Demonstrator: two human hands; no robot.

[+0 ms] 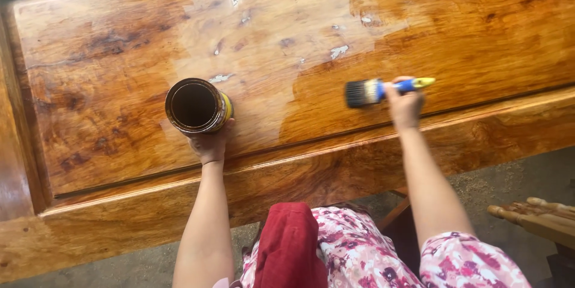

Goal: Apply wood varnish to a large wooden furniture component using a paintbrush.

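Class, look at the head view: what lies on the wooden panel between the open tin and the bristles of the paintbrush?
Nothing stands there. Between the tin and the paintbrush, the head view shows only bare wooden panel, pale and dull toward the tin, darker and glossy toward the brush.

1. An open can (197,106) is standing on the wooden panel (108,60), left of the paintbrush (383,89).
2. The left hand (209,143) is lying just before the can, touching it.
3. The right hand (405,105) is holding the paintbrush over the panel, its bristles pointing left.
4. A chair (536,219) is standing on the floor at the right, before the panel's frame.
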